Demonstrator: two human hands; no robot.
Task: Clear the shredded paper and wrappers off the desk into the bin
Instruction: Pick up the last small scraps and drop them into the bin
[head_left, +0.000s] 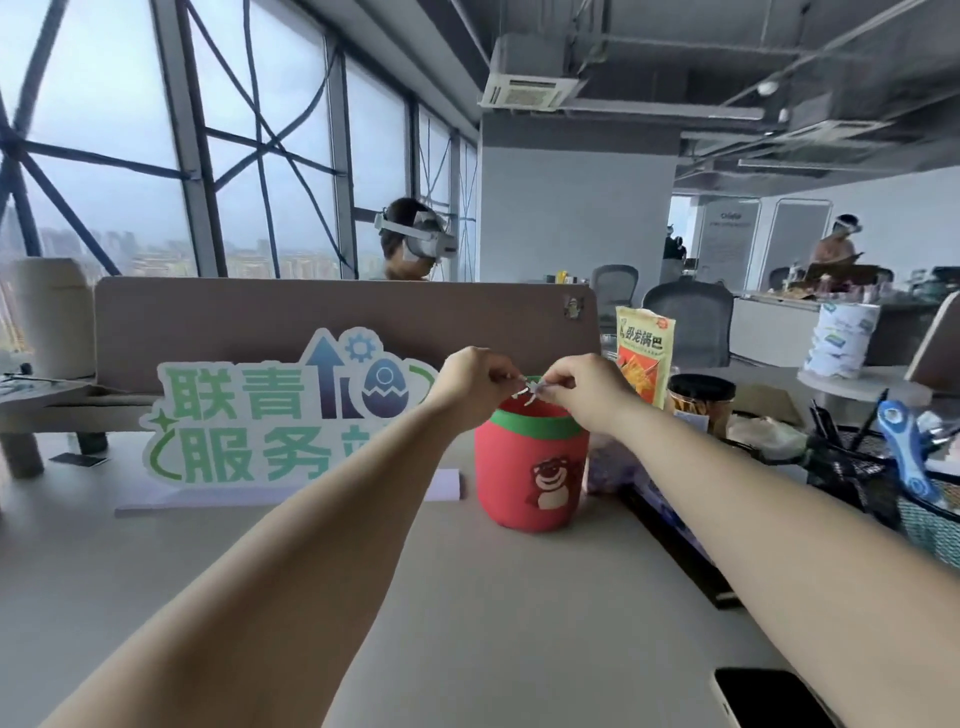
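Observation:
A small red bin (532, 467) with a green rim and a bear picture stands on the desk (467, 597). Both arms reach out over it. My left hand (475, 382) and my right hand (584, 387) meet just above the bin's mouth, each pinching the same little bunch of white paper shreds (530, 388). A few strands hang down toward the opening. The bin's inside is hidden from here.
A green and white cut-out sign (270, 415) stands left of the bin against a brown divider (337, 312). A snack bag (644, 353), a dark-lidded jar (701, 400) and a black mesh organizer (857, 467) crowd the right. A phone (769, 699) lies near the front edge.

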